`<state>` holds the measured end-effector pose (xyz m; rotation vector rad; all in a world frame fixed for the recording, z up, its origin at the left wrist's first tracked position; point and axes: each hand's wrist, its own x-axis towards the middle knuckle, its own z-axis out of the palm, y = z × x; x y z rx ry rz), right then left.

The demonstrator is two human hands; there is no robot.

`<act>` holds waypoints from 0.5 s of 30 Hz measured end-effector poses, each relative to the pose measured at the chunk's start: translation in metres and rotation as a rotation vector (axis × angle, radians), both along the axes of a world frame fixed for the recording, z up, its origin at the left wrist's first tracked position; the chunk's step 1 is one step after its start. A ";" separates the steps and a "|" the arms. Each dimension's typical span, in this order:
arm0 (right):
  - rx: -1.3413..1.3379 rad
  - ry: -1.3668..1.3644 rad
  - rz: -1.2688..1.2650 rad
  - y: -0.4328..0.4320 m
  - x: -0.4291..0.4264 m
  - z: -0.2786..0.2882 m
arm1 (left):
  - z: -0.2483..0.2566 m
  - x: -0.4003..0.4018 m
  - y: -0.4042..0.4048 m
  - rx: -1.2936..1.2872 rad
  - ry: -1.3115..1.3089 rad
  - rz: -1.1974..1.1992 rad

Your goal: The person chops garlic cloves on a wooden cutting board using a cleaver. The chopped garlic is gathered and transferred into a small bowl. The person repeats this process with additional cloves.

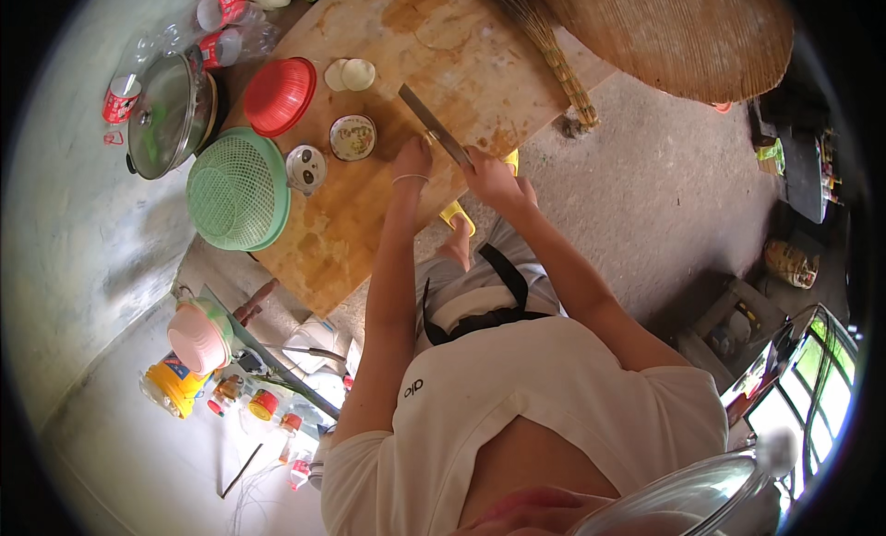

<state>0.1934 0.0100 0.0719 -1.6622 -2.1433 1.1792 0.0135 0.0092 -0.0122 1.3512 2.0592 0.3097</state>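
My right hand (493, 180) grips the handle of a kitchen knife (435, 124), whose broad metal blade slants up and left over the wooden table (332, 224). Beside the blade, my left hand (413, 159) rests low on the table with its fingers bent; a small pale bit shows between its fingertips and the blade. Whether the fingers hold something cannot be told. Left of the blade stands a small patterned bowl (353, 137) with bits of food in it. Above that bowl lie two pale round pieces (358, 74), and a panda-face dish (306, 169) sits to its left.
On the table's left are a red plastic basket (279, 96), a green colander (237, 189) and a lidded pan (163, 117). Plastic bottles (220, 48) lie behind them. A straw broom (564, 79) and a large woven tray (678, 34) are at the upper right.
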 end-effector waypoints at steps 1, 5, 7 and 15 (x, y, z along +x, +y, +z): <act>0.016 0.003 0.000 0.000 0.001 0.000 | 0.000 0.000 0.000 0.001 -0.005 0.001; 0.027 0.045 0.051 -0.001 0.000 0.003 | 0.007 0.000 0.000 -0.017 0.003 0.000; -0.012 0.039 0.043 -0.002 -0.001 0.002 | 0.008 0.002 0.002 -0.029 -0.002 -0.007; 0.023 0.025 0.062 -0.008 -0.004 -0.007 | 0.019 0.003 0.005 -0.115 0.001 0.004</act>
